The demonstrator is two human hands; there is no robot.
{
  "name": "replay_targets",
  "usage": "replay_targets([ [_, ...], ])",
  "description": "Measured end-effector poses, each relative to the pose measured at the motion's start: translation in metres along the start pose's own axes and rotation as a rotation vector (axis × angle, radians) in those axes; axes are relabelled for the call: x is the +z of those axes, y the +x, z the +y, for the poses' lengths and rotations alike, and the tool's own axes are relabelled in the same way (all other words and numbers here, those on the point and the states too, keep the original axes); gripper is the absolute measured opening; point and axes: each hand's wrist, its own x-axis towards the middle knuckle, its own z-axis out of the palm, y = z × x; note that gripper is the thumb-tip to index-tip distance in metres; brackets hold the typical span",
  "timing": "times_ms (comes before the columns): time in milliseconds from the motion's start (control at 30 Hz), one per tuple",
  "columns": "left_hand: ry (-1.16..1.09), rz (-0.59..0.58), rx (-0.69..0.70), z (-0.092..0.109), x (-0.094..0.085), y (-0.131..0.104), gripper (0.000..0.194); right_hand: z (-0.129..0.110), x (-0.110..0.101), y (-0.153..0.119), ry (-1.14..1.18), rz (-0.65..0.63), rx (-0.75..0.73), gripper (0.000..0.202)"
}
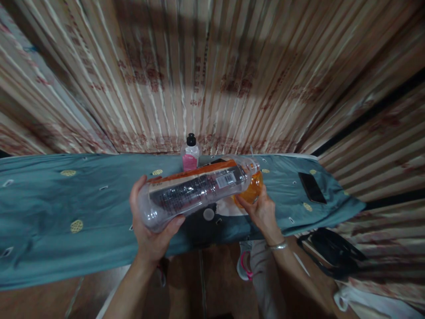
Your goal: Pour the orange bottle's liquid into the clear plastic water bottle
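My left hand [151, 237] is closed around the base of a large clear plastic bottle [199, 188] with an orange, cream and dark label and a barcode. The bottle lies almost level, its neck pointing right and slightly up. My right hand [264, 210] grips an orange see-through container [250, 190] just below the bottle's neck. The big bottle covers part of that container, so its full shape is hidden. Whether the two touch, I cannot tell. Below the bottle, a small round whitish cap [208, 214] rests on the cloth.
A bottle with a black cap and pink label [190, 155] stands behind the large one. A dark phone [312, 188] lies to the right on the teal cloth-covered table [99, 190]. Patterned curtains [199, 75] hang behind. A black bag [335, 250] sits low at the right.
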Motion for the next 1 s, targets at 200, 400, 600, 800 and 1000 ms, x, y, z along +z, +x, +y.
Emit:
replay_targets([
  [200,0.028,-0.002,0.003,-0.0007,-0.0006,0.0004,0.099,0.0001,0.0003,0.0003,-0.004,0.002,-0.002,0.099],
  [400,0.024,0.013,-0.025,-0.0029,-0.0007,-0.0003,0.103,0.0002,0.0001,0.0001,0.013,-0.002,0.000,0.101],
  [600,0.026,0.035,-0.014,-0.0020,0.0003,0.0003,0.103,-0.0020,-0.0015,0.0005,0.017,-0.013,0.016,0.100],
  [800,0.020,0.020,0.014,0.0000,0.0007,0.0012,0.099,-0.0017,-0.0013,0.0002,-0.003,0.007,-0.016,0.101],
  [1000,-0.003,0.002,-0.023,0.0029,0.0014,0.0011,0.096,-0.0025,-0.0025,0.0009,0.008,-0.015,0.004,0.097],
])
